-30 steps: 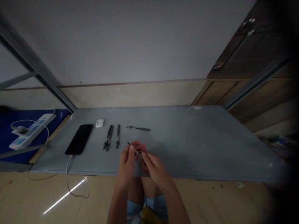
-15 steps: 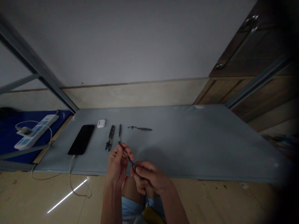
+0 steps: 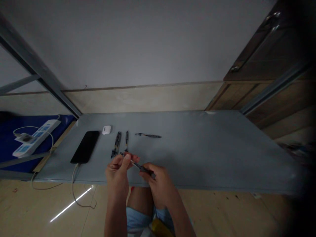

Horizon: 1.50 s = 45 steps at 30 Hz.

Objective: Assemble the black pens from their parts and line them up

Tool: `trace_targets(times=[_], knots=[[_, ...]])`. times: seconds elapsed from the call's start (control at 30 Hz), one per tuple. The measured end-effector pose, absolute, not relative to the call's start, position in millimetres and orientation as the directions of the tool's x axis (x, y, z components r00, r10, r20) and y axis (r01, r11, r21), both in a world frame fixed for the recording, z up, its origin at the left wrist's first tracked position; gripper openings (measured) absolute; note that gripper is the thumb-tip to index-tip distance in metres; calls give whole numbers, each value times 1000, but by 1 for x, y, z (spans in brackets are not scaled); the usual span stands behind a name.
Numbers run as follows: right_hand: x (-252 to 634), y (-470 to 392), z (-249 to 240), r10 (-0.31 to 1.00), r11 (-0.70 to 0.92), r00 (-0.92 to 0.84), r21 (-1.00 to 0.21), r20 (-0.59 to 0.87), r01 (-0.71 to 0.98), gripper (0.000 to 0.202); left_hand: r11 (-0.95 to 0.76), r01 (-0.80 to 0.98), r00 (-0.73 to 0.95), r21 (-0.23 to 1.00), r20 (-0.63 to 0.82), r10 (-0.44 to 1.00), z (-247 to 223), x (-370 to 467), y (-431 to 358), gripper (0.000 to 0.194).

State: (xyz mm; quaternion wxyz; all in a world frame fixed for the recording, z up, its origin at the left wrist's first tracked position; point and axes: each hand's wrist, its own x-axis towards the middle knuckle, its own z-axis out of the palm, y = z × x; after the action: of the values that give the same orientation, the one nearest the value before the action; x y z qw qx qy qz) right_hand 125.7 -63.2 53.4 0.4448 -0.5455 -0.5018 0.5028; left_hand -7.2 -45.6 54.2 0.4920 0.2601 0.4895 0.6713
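Observation:
Between my two hands, above the front part of the grey tabletop, a dark pen [image 3: 134, 163] slants down to the right. My left hand [image 3: 118, 168] pinches its upper left end between thumb and fingers. The lower right end sits in the closed fingers of my right hand [image 3: 156, 177], which hide its tip. Just beyond my left hand lies a single pen [image 3: 126, 138]. To its left several similar pens [image 3: 116, 144] lie side by side, and another pen [image 3: 148, 135] rests crosswise farther right.
On the grey tabletop [image 3: 209, 148], a black phone [image 3: 85, 146] with a cable plugged in lies at the left, near a white earbud case [image 3: 106, 130]. Beyond the left edge, a white power strip [image 3: 37, 138] rests on a blue surface. Metal posts [image 3: 56, 93] frame the table.
My right hand has moved up slightly and turned, its fingers more closed on the pen. My left hand has shifted a little left, and the pen lies flatter.

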Motion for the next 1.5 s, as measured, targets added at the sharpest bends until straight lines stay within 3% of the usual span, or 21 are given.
trace_targets(times=[0.1, 0.17, 0.33, 0.5, 0.63, 0.8, 0.97, 1.1, 1.23, 1.37, 1.5], knots=[[129, -59, 44, 994, 4, -112, -981, -19, 195, 10, -29, -349, -467, 937, -147, 872, 51, -5, -42, 35], [133, -57, 38, 993, -20, -116, -988, -38, 150, 17, 6, -303, -464, 953, -153, 872, 47, -4, -41, 36], [147, -56, 29, 988, -119, -93, -993, -120, 24, 21, 12, -178, -407, 984, -84, 910, 35, -2, -39, 39], [161, -54, 30, 997, -80, -9, -996, -80, 26, 18, 82, 71, -275, 994, -59, 960, 31, -4, -40, 45], [165, -51, 27, 997, -63, 35, -998, -62, 18, 21, 35, 424, -159, 905, 37, 987, 28, -6, -39, 48], [166, -48, 14, 989, -114, 100, -993, -112, 16, 31, -162, 635, 35, 755, 181, 983, 25, -2, -38, 44], [171, -45, 13, 981, -94, 178, -992, -78, 79, 29, -272, 658, 257, 702, 130, 958, 27, 5, -39, 25], [173, -44, 16, 988, -43, 150, -994, -27, 105, 30, -340, 727, 282, 597, 192, 940, 27, 9, -35, 23], [175, -45, 16, 999, 29, 40, -987, 36, 160, 19, -327, 821, 253, 468, 214, 943, 22, 12, -33, 25], [177, -46, 14, 999, 39, -44, -987, 33, 158, 16, -341, 808, 290, 480, 180, 940, 20, 14, -34, 21], [176, -47, 13, 1000, -19, -7, -986, -21, 166, 24, -345, 794, 306, 500, 162, 938, 20, 15, -34, 19]])
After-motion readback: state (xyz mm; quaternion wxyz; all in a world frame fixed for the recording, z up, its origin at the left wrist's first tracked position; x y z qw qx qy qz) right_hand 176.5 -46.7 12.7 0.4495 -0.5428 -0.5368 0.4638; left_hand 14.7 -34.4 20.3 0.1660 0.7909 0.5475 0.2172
